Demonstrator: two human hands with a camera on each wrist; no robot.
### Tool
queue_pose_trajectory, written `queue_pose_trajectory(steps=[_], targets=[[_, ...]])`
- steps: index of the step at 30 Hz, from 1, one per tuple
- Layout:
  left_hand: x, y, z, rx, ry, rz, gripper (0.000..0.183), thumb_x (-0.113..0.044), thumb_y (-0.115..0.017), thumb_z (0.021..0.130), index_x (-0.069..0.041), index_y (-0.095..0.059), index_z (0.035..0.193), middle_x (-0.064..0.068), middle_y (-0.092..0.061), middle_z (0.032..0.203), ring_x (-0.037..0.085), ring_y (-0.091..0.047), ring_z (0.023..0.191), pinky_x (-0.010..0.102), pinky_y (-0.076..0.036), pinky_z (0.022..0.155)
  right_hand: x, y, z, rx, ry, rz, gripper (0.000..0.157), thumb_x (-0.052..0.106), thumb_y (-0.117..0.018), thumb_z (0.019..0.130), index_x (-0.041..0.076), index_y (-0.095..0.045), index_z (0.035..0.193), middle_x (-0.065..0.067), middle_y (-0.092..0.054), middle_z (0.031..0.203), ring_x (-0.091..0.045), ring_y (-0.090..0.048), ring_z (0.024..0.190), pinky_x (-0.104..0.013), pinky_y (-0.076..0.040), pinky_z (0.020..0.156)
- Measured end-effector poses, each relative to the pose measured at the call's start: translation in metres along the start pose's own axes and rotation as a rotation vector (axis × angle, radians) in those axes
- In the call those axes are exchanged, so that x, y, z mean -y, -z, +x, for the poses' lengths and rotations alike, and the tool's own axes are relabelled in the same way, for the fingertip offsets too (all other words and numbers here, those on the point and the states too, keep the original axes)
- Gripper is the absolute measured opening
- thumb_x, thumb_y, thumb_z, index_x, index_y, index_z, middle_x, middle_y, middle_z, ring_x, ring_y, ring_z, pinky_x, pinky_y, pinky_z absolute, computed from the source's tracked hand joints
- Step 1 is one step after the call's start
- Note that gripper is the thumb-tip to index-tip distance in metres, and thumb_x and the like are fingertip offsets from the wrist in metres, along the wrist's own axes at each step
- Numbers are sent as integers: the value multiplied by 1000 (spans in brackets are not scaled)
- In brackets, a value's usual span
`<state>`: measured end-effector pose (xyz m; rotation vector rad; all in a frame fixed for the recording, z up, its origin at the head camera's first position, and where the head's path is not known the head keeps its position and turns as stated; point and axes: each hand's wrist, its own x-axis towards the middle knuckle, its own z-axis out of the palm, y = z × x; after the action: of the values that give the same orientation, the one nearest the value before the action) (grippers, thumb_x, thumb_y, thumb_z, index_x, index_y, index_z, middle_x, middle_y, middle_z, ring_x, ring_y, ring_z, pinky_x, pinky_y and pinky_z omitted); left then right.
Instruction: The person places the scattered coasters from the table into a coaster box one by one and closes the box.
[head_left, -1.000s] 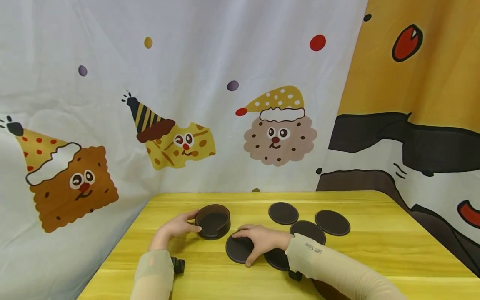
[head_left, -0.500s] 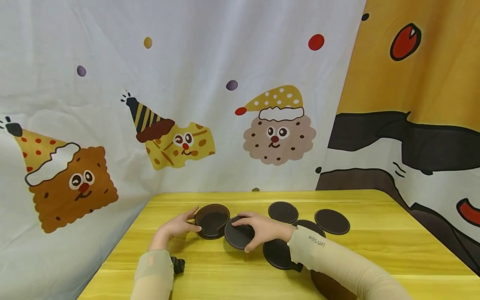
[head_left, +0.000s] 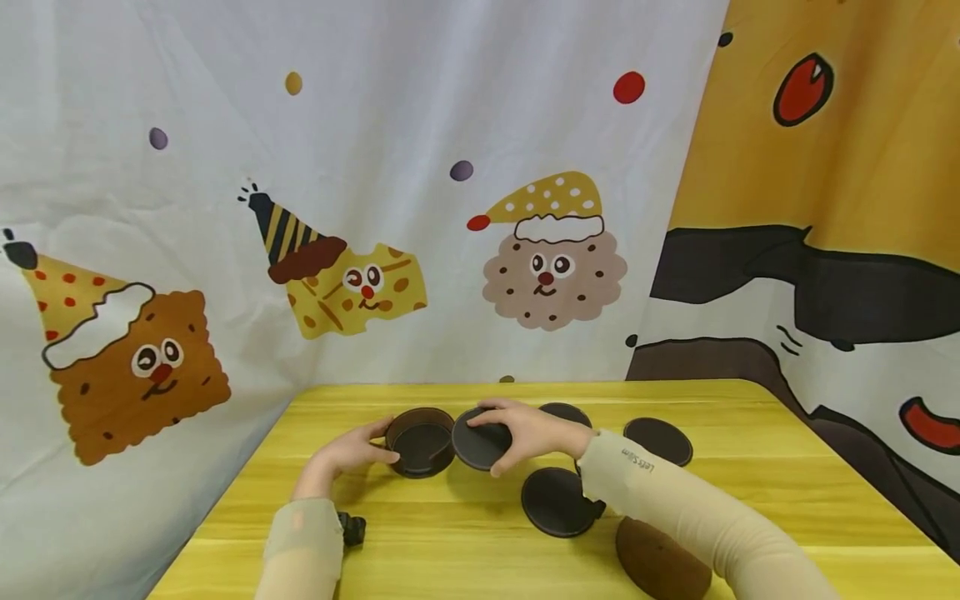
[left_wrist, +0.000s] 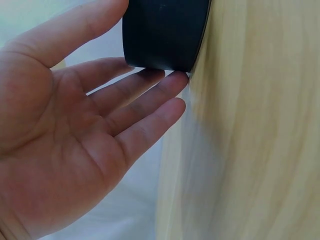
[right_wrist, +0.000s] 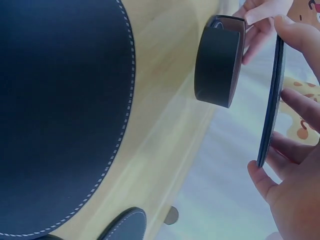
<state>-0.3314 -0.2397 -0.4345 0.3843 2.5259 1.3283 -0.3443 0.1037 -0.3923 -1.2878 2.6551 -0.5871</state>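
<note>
My left hand (head_left: 351, 454) is at the left side of a round, dark leather coaster holder (head_left: 420, 419) with an open top. In the left wrist view, the thumb and extended fingertips (left_wrist: 175, 82) meet the holder's dark wall (left_wrist: 162, 35), spread along it. Just right of the holder, my right hand (head_left: 528, 429) grips a round black coaster (head_left: 476, 446) by its edge, tilted above the table. Seen edge-on in the right wrist view, this coaster (right_wrist: 272, 100) sits between thumb and fingertips. The holder's inside is partly in shadow.
Several round coasters lie on the yellow wood-grain table (head_left: 420, 542): a black one (head_left: 558, 502) below my right wrist, dark ones (head_left: 658, 442) farther right, and a brown-faced one (head_left: 660, 562) near the front, partly under the sleeve. A printed cloth (head_left: 450, 350) hangs behind the table.
My right hand has lifted the coaster off the table and brought it up and back beside the holder's rim. My left hand has stayed at the holder.
</note>
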Motion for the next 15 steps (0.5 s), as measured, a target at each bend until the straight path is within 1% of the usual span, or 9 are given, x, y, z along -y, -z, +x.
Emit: queue_pose_trajectory(steps=[6,15], targets=[[1,1,0,-9,5,23,83,-16,-73,88,2,-24,152,28,-34,149,45,-30,137,58,-32,103,4,6,7,0,3,16,79,46,-82,72,26,-52,142,-7,-26,156,-32,-31,138,-46,-41,99],[0,0,1,-6,19,41,85,-17,-72,88,3,-21,153,29,-32,149,46,-31,135,57,-34,102,6,3,22,-2,26,16,80,46,-82,73,27,-50,143,-7,-26,156,-31,-32,138,-42,-42,99]])
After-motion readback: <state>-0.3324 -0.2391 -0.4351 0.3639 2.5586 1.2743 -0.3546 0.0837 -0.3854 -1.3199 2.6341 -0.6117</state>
